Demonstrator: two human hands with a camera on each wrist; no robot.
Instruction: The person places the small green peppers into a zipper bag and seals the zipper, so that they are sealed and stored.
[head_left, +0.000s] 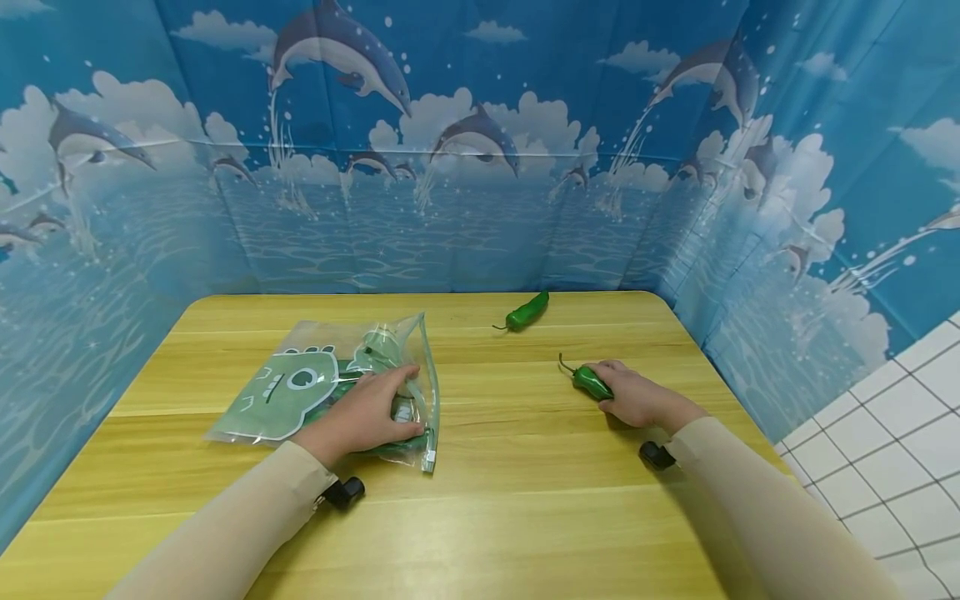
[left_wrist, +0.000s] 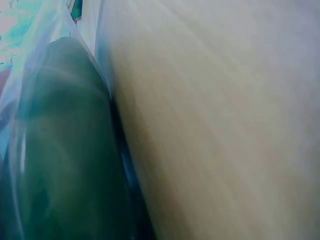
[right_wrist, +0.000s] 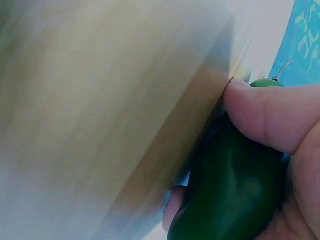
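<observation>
A clear zip bag point(head_left: 247, 408) with a green cartoon creature printed on it lies on the left of the table. Several green things show through its plastic; one large, smooth green item point(left_wrist: 65, 145) fills the near part of the left wrist view, its kind unclear. My left hand point(head_left: 363, 417) rests on the bag near its zip edge, thumb and fingers spread apart. My right hand point(head_left: 637, 396) grips a green chili pepper point(head_left: 591, 382) at the table's right, its thin stem pointing away. In the right wrist view, the thumb presses along the pepper point(right_wrist: 230, 180).
Another green chili pepper point(head_left: 528, 312) lies near the back edge of the yellow wood-grain table point(head_left: 495, 517). A blue curtain point(head_left: 465, 225) printed with dolphins stands behind and beside the table. White tiles point(head_left: 892, 433) show at the right.
</observation>
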